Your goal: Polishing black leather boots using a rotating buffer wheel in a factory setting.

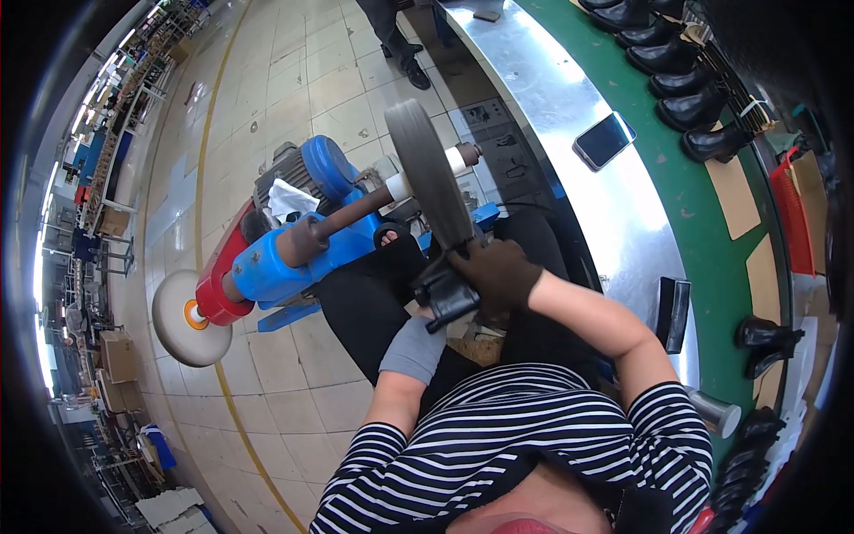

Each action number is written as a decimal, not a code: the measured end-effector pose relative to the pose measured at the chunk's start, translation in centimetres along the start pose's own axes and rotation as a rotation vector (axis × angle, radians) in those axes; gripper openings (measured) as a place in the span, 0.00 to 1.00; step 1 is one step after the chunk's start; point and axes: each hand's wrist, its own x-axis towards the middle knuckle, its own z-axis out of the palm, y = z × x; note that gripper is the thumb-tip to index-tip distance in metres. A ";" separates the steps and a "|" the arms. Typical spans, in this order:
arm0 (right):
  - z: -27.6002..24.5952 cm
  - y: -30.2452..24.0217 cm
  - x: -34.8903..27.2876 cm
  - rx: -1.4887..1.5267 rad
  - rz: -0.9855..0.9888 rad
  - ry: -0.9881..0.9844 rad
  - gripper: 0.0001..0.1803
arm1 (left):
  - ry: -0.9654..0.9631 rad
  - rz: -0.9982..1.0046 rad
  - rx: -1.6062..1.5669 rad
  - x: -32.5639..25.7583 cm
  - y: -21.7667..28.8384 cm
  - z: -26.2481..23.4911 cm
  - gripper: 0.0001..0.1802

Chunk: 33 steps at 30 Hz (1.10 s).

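A black shoe (pixel 445 298) sits gripped between both hands, its glossy upper tilted and pressed up against the lower rim of the dark grey buffing wheel (pixel 427 173), which stands edge-on on the blue machine's shaft.

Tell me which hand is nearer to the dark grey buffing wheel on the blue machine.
Right. The right hand, in a dark glove, sits at the dark grey buffing wheel's lower edge, on the black shoe. The left hand is lower, under the shoe.
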 end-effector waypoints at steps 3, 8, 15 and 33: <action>0.1 0.5 0.3 0.004 -0.083 0.071 0.53 | 0.030 0.054 0.092 0.7 0.6 -1.0 0.25; 0.8 1.6 -5.5 0.109 -0.057 0.173 0.53 | 0.020 0.134 0.393 1.4 0.7 -1.6 0.25; 1.1 10.1 -14.3 1.254 -0.083 0.389 0.43 | -0.075 0.013 0.149 -1.2 -0.6 5.9 0.25; 15.1 11.2 8.2 1.045 0.071 0.586 0.21 | 0.112 -0.027 0.176 -0.7 0.8 3.8 0.28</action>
